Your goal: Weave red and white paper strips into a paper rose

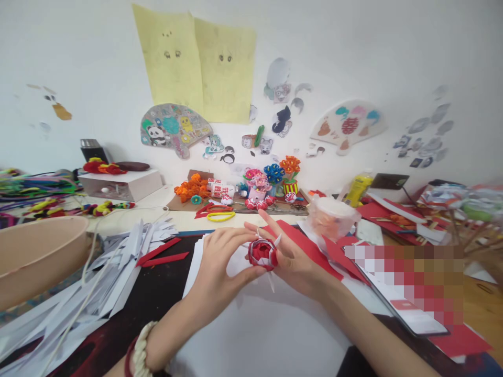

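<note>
Both of my hands hold a small rolled paper flower (262,253), red with white edges, over a white sheet (251,319) on the dark table. My left hand (220,262) pinches the flower from the left with thumb and fingers. My right hand (291,251) cups it from the right, with the fingers stretched behind it. White paper strips stick out above and below the flower.
A pile of white paper strips (98,277) and a beige bowl (35,251) lie at the left. Red paper (314,246) and a clear plastic cup (332,217) sit at the right. Finished paper flowers (271,183) stand along the wall. A yellow bottle (357,189) stands at the back right.
</note>
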`<control>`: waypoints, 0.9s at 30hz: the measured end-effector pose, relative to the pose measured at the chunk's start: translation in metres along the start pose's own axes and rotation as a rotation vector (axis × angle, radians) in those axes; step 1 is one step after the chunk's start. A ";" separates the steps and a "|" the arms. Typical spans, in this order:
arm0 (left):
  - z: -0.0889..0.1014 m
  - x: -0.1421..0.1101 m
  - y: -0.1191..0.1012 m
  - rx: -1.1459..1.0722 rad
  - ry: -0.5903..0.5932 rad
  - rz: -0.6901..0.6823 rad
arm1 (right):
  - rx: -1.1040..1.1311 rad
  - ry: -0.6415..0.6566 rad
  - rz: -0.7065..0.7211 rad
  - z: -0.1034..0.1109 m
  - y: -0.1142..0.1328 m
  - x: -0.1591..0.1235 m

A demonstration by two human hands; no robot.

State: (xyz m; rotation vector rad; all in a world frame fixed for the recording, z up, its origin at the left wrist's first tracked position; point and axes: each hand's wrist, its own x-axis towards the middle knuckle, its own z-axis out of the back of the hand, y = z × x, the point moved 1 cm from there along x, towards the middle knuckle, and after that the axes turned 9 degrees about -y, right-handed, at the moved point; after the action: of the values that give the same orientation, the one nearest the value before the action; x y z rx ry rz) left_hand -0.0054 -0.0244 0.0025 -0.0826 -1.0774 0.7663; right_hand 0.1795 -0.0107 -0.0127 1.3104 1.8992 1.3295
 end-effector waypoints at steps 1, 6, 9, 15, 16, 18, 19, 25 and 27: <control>0.000 0.000 0.000 0.014 -0.011 -0.001 | -0.009 -0.003 0.013 0.001 0.000 0.001; 0.000 -0.002 0.000 0.070 -0.096 -0.026 | -0.106 -0.075 0.058 0.010 -0.006 0.006; -0.001 -0.003 0.001 0.109 -0.116 -0.052 | -0.157 -0.085 0.073 0.010 -0.006 0.007; -0.002 -0.004 0.002 0.166 -0.113 -0.090 | -0.169 -0.112 0.068 0.009 -0.004 0.006; -0.002 -0.004 0.002 0.167 -0.111 -0.095 | -0.169 -0.113 0.067 0.009 -0.005 0.006; -0.001 -0.004 0.002 0.169 -0.113 -0.104 | -0.170 -0.107 0.068 0.010 -0.006 0.007; -0.001 -0.005 0.001 0.171 -0.112 -0.109 | -0.173 -0.103 0.071 0.011 -0.007 0.007; 0.000 -0.005 -0.001 0.176 -0.124 -0.143 | -0.201 -0.109 0.065 0.009 -0.008 0.007; 0.001 -0.005 -0.002 0.178 -0.129 -0.146 | -0.202 -0.110 0.060 0.009 -0.008 0.006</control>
State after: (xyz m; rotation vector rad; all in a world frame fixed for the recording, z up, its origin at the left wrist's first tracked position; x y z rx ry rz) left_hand -0.0062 -0.0293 -0.0002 0.1972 -1.1198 0.7398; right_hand 0.1800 -0.0018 -0.0229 1.3175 1.6182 1.4077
